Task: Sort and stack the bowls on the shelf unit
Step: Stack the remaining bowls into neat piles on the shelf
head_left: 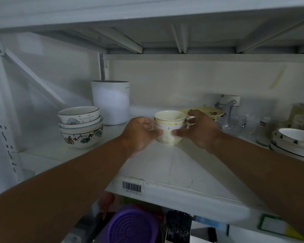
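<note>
A small stack of cream bowls [168, 127] stands on the white shelf [165, 165], near its middle. My left hand [139, 134] wraps its left side and my right hand [197, 128] its right side, thumbs in front on the lowest bowl. To the left sits a second stack of flower-patterned bowls [81, 125], untouched. At the right edge lies a pile of white bowls with dark rims [295, 139]. Yellow plates [209, 112] lie just behind my right hand.
A tall white canister [111, 100] stands at the back left. Clear glassware [235, 123] and jars [302, 116] crowd the back right. The shelf above hangs low. Below the shelf edge are a purple lid [132, 225] and other items.
</note>
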